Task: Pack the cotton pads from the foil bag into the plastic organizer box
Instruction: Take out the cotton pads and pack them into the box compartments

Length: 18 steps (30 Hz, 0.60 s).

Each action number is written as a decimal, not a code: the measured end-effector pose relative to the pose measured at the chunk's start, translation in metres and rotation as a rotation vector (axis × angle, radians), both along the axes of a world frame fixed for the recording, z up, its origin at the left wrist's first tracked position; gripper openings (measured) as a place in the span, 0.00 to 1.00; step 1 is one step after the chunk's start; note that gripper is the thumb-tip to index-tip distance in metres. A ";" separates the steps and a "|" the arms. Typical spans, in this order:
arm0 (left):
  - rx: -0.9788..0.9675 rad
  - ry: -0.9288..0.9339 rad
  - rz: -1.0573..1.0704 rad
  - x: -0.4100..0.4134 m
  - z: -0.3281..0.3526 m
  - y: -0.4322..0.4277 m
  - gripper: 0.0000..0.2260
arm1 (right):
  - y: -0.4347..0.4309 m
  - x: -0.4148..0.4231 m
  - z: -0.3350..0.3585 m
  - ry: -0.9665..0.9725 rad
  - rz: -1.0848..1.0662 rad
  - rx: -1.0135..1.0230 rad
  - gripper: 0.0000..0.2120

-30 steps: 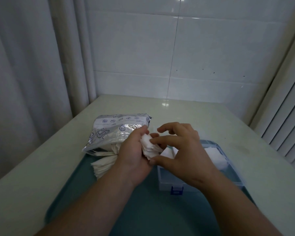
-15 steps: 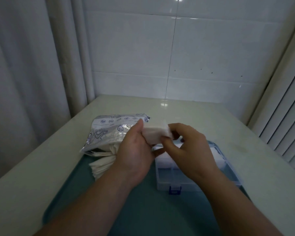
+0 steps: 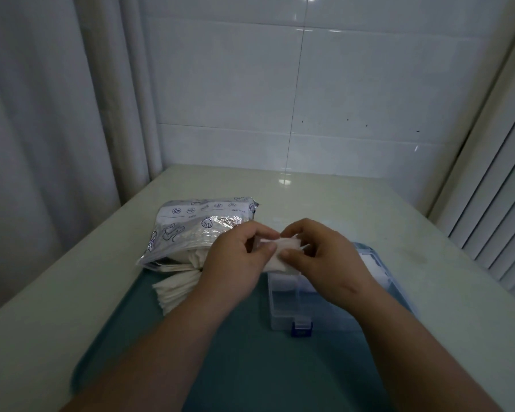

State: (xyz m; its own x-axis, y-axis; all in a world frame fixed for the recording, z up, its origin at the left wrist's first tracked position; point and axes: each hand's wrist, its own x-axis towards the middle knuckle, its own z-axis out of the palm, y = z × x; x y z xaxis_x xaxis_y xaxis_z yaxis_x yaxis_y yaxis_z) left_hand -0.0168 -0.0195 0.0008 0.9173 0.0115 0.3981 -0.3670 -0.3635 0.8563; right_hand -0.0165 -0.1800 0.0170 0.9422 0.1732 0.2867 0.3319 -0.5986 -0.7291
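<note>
A silver foil bag (image 3: pixel 191 230) with blue prints lies at the left on the table, its open mouth toward me. White cotton pads (image 3: pixel 176 289) spill out of it onto the teal tray (image 3: pixel 226 367). My left hand (image 3: pixel 235 263) and my right hand (image 3: pixel 324 260) both pinch a small stack of white cotton pads (image 3: pixel 280 254) between them, just above the far left end of the clear plastic organizer box (image 3: pixel 292 304). The box stands open on the tray, with a blue latch (image 3: pixel 301 328) at its front. White pads (image 3: pixel 372 263) lie in its far right part.
The tray sits on a pale table (image 3: pixel 428 248) that ends at a white tiled wall (image 3: pixel 309 99). A grey curtain (image 3: pixel 57 114) hangs at the left. Slatted blinds (image 3: pixel 506 218) run along the right edge.
The pads went from crumpled in my left hand to held flat between both hands. Both hands have since dropped slightly toward the box.
</note>
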 end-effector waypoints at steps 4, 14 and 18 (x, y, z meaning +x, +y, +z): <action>0.104 0.035 -0.014 0.000 0.004 0.011 0.10 | -0.002 -0.001 0.002 -0.007 0.008 -0.086 0.09; 0.121 0.239 -0.188 0.000 0.008 0.023 0.19 | -0.007 -0.003 0.006 -0.035 0.031 -0.141 0.08; -0.015 0.219 -0.158 -0.002 0.005 0.017 0.19 | -0.010 -0.002 0.010 -0.006 -0.004 0.001 0.09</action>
State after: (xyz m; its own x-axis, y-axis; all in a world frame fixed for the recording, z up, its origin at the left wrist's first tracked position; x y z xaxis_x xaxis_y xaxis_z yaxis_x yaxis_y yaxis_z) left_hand -0.0184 -0.0025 0.0054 0.9724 -0.1346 0.1905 -0.2235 -0.3035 0.9263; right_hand -0.0182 -0.1896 0.0272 0.9411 0.1693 0.2928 0.3341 -0.5995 -0.7273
